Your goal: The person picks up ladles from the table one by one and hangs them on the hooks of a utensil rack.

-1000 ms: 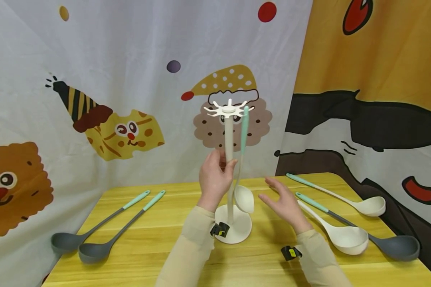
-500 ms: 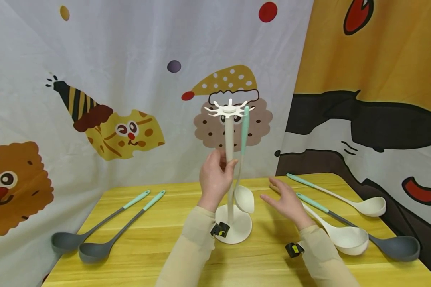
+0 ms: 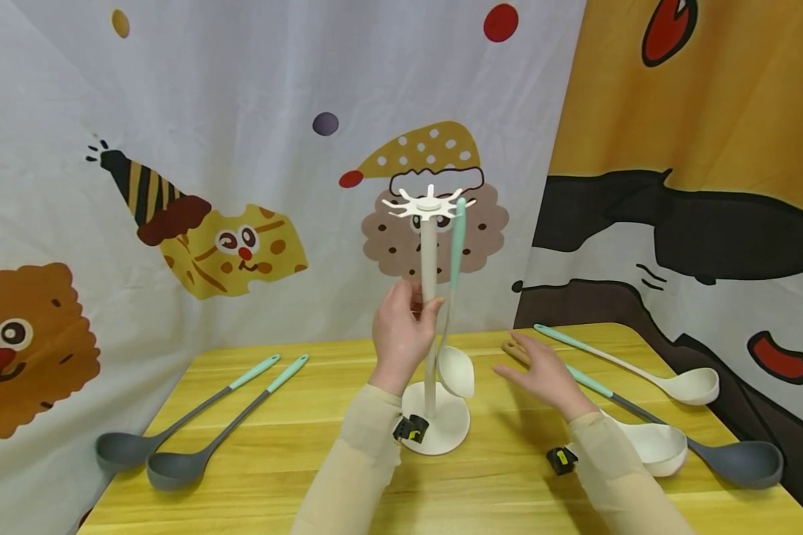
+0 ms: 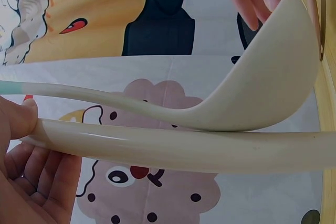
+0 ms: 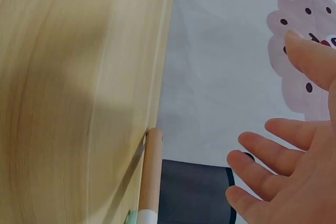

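Observation:
A cream utensil stand (image 3: 429,256) with a ring of hooks on top stands mid-table, and my left hand (image 3: 404,334) grips its pole about halfway up. From a right-hand hook hangs a white ladle with a mint handle (image 3: 458,245); in the left wrist view its bowl (image 4: 262,77) lies against the pole. My right hand (image 3: 545,375) hovers, fingers spread and holding nothing, over a white ladle with a wooden handle (image 3: 514,351). That handle (image 5: 153,169) shows below the fingers in the right wrist view; hand and sleeve hide the ladle's middle.
Two grey ladles with mint handles, an outer one (image 3: 123,451) and an inner one (image 3: 177,470), lie at the left. On the right lie a grey ladle (image 3: 736,453) and a white one (image 3: 689,385). A printed cloth (image 3: 254,89) hangs behind the table (image 3: 254,416).
My right hand has drifted right, away from the stand and over the wooden-handled ladle, whose handle end now shows. The left hand keeps its hold on the pole.

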`<state>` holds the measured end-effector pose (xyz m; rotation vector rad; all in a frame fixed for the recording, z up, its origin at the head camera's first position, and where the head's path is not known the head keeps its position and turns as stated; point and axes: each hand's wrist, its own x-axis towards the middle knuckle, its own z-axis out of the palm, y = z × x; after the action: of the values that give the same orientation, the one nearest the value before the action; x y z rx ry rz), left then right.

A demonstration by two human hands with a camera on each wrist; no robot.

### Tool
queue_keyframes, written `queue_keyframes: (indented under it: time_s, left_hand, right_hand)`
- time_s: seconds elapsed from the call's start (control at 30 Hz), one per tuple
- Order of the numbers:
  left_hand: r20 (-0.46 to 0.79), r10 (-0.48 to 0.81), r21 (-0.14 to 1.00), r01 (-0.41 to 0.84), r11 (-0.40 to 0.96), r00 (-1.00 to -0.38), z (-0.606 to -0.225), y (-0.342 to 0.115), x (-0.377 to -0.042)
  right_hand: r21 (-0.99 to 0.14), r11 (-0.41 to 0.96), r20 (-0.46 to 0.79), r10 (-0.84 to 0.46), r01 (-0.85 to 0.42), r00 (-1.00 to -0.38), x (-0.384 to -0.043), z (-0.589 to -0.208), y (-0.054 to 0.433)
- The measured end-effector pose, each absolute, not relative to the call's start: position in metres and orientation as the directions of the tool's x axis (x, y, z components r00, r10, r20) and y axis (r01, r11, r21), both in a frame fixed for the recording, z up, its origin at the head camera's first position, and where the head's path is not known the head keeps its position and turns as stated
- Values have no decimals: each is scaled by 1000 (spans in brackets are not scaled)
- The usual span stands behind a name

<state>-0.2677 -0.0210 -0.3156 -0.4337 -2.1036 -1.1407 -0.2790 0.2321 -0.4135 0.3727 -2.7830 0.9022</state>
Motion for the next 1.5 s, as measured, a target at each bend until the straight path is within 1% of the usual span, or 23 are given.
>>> queue_keyframes:
  time_s: [0.37,0.73,1.3,1.5]
  left_hand:
    - [714,-31,591,579,561,-699,-315,-21,-268]
    - [726,-30,581,590,560,-687,-316,-21,-268]
    - [747,-21,556,607,567,-664,-316,-21,-267]
    - [742,-22,562,604,566,-670,-317,-21,-268]
  right_hand:
    - [-446,860,204,-172,-248,-964,-286,-416,243]
    - [-370,905,164,-157,-209,-974,-288,-418,254]
    - [-320,938,91,-109,-133,-990,-283,-427,265]
    - [-300,948,77,-89,-108,-993,-284,-428,270]
